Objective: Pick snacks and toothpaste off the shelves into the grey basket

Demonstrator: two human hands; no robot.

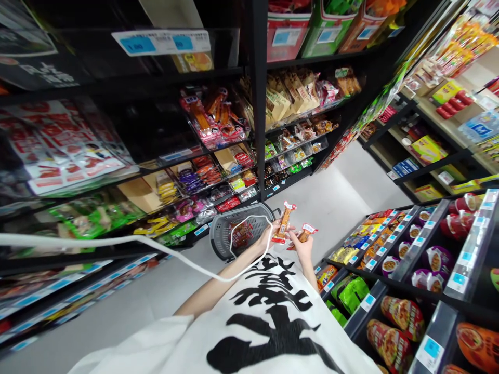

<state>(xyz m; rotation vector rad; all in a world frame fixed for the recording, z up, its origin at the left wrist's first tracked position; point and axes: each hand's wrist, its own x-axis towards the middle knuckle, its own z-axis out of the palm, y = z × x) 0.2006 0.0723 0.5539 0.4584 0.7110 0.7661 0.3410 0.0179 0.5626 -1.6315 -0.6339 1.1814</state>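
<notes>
Snack stick (pixel 286 224), brown in a clear wrapper with red ends, stands nearly upright in the left hand (pixel 270 236); the fingers are closed narrowly around its side, perhaps so that the printed front stays open to view. Second stick (pixel 307 231), with similar red and white at its end, lies tilted in the right hand (pixel 304 246), whose grip wraps its middle; the two hands are near each other, which likely makes comparing the wrappers easy; whether the right fingertips touch the first stick, I cannot tell. Grey basket (pixel 217 235) sits just left of the left hand, with red packets (pixel 242 234) inside; its place close by that forearm seems to keep it within easy reach, though what bears it is unclear. White cord (pixel 78 241) crosses from far left towards the left wrist and basket; snack shelves (pixel 255 104) rise ahead and left of the hands; tubs of food (pixel 390 343) fill a rack right of the right hand.
</notes>
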